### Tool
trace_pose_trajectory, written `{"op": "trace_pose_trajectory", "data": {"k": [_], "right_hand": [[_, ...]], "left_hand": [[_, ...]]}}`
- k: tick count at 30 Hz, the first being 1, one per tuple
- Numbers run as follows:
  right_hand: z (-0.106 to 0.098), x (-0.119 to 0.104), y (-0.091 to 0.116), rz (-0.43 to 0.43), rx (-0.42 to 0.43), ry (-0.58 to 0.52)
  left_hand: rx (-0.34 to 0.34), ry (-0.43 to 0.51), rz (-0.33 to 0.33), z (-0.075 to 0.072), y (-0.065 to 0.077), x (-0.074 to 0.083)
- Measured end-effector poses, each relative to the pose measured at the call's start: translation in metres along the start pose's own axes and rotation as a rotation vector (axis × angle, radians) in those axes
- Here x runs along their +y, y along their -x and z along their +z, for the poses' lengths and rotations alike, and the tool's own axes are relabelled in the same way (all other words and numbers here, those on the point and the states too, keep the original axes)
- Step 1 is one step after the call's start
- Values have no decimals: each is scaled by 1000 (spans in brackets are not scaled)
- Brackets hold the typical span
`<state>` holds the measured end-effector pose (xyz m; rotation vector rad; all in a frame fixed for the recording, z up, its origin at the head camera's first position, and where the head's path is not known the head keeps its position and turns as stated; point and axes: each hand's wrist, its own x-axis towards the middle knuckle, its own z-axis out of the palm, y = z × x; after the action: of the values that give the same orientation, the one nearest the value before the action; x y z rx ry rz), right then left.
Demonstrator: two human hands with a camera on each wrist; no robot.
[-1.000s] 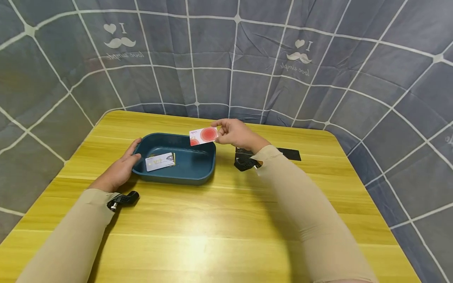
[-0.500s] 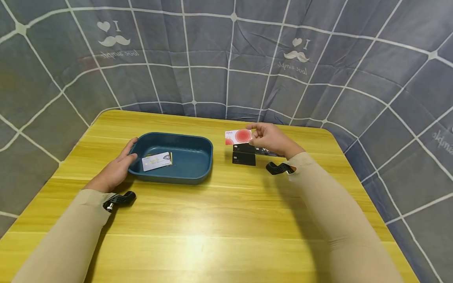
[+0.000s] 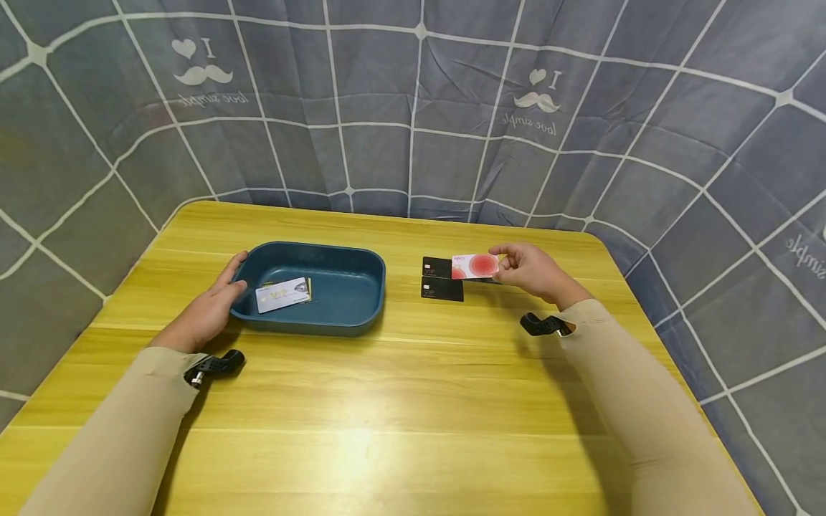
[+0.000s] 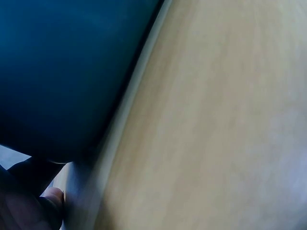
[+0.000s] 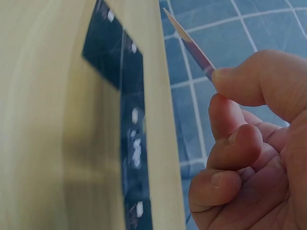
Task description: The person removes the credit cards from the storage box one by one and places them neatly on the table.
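In the head view my right hand (image 3: 529, 272) pinches a white card with red circles (image 3: 476, 266) by its right end, between thumb and fingers. The card overlaps a row of black cards in that view; in the right wrist view it appears edge-on, held above the table. Two black VIP cards, an upper one (image 3: 436, 267) and a lower one (image 3: 442, 289), lie left of it, and more dark cards (image 5: 135, 158) show in the right wrist view. My left hand (image 3: 200, 312) rests against the left end of a dark teal tub (image 3: 342, 330), fingers fairly straight, thumb at its rim.
Inside the tub lies a silvery-white VIP card (image 3: 282, 294) over a gold-edged one, mostly hidden. The yellow wooden table (image 3: 361, 416) ends at a grey curtain (image 3: 381, 158) with white grid lines, which hangs around the back and sides.
My right hand has carried the red-and-white card rightward from over the tub to above the black cards, and lower over the last half second. The left hand has stayed at the tub.
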<state>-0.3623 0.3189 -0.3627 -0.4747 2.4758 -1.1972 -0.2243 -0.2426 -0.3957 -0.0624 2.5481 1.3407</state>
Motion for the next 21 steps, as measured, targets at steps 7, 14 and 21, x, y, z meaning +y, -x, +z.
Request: {"op": "trace_pose_trajectory", "data": {"k": [7, 14, 21], "right_hand": [[-1, 19, 12, 29, 12, 1], [1, 31, 18, 55, 15, 7], [2, 42, 19, 74, 2, -42]], "left_hand": [[2, -1, 3, 0, -1, -2], [3, 12, -5, 1, -2, -3], [0, 7, -9, 0, -2, -4]]}}
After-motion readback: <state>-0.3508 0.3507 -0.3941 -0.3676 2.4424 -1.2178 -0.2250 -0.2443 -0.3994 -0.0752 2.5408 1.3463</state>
